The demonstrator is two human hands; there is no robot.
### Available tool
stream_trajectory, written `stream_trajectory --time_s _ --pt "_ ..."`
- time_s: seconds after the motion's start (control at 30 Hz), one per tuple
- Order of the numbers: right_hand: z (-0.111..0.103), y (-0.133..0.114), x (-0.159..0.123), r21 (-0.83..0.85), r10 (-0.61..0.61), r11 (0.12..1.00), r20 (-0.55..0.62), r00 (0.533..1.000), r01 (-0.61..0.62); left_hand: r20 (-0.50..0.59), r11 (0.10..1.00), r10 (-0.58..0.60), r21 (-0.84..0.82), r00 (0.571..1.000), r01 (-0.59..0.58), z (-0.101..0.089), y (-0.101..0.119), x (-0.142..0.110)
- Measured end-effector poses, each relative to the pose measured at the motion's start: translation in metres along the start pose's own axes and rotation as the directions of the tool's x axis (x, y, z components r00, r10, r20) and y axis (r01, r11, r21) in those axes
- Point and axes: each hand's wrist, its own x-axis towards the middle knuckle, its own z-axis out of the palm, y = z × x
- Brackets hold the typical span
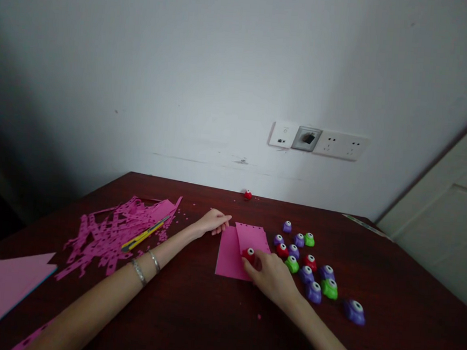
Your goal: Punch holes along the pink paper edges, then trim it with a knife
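Paper stack [4, 292]: pink, near edge of the dark table [190, 317], 8 o'clock from the pink sheets [227, 258] (clock hub, wall [184, 85] at 12); blue edge under it.
Lone purple punch [355, 312]: 4 o'clock, apart from its kind.
Bangles [139, 273]: two, silvery, left forearm, 8 o'clock.
Right hand [274, 278]: reaches in from 4 o'clock; thumb and fingers clamped on the red punch [250, 253].
Red punch: over the pink sheets, at the upper one's left edge; eye-like top facing up.
Pink sheets: two, overlapping, upper one askew, small holes along its far edge.
Punch cluster [306, 274]: purple, green, red, 2 to 4 o'clock.
Cutter [146, 234]: yellow, slantwise, 9 o'clock, against the scraps.
Scraps [102, 243]: tangled pink strips, 9 o'clock.
Left hand [213, 221]: 10 o'clock, beside sheet corner; fingers partly curled, cannot tell whether closed or touching paper.
Far red punch [248, 195]: 12 o'clock, by wall.
Sockets [341, 145]: on wall, 1 o'clock.
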Motion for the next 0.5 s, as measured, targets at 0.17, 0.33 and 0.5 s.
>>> stream_trajectory --time_s 0.17,0.33,0.5 --pt "-0.003 0.002 0.002 0.046 -0.031 0.998 -0.034 0.999 0.033 0.123 0.998 -0.058 0.007 0.991 0.058 0.011 0.012 -0.014" --pt "-0.003 0.003 0.002 0.054 -0.080 0.995 -0.027 0.996 0.081 0.188 0.988 -0.073 -0.118 0.980 0.096 0.031 0.021 -0.023" --pt "-0.002 0.002 0.001 0.039 -0.121 0.992 0.005 0.993 0.121 0.194 0.985 -0.065 -0.143 0.979 0.094 0.039 0.017 -0.020"
